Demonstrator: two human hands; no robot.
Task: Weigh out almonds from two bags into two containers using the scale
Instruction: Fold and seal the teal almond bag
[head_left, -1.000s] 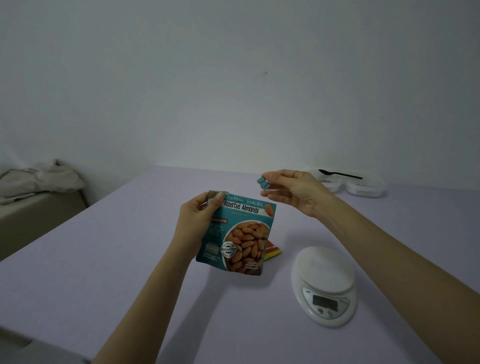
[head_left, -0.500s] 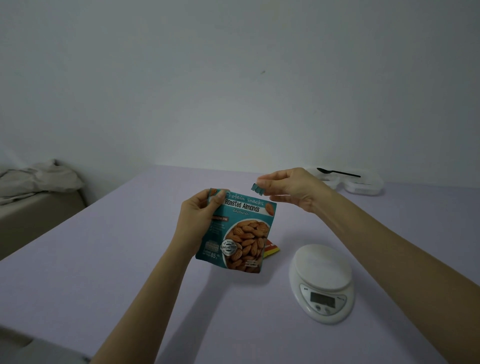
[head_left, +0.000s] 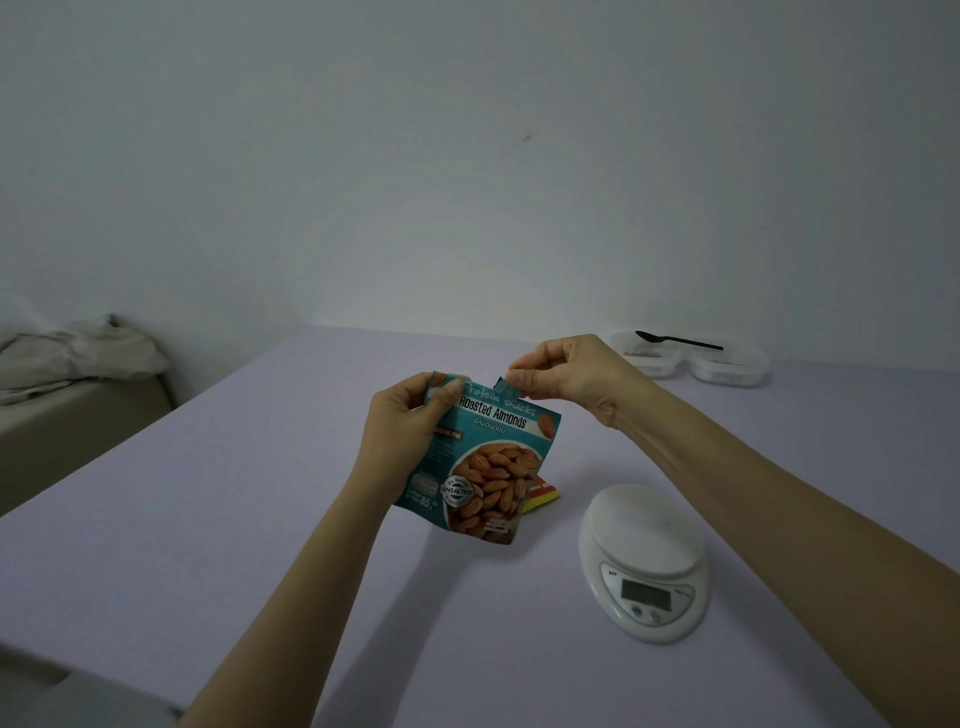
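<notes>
Pale wall and a lilac desk (head_left: 156, 519) fill most of what we see, with a rumpled bed (head_left: 67, 364) off to the left. On the desk, the scale (head_left: 644, 561) sits bare at our right, nothing on its platform and its display dark. Far back on the right stand the two containers (head_left: 691, 364), touching each other, with a black spoon (head_left: 675, 340) laid across them; what lies inside is too dim to tell. We hold the teal bag (head_left: 483, 462) upright above the desk in our left hand (head_left: 405, 431), fingers clamped on its top left corner. A second bag (head_left: 543, 499) peeks out behind it, mostly hidden. Our right hand (head_left: 566, 379) pinches a small torn strip (head_left: 506, 387) at the bag's top edge, fingers shut on it. We judge the task barely begun: the first bag is just being opened, and nothing is yet poured or weighed.
</notes>
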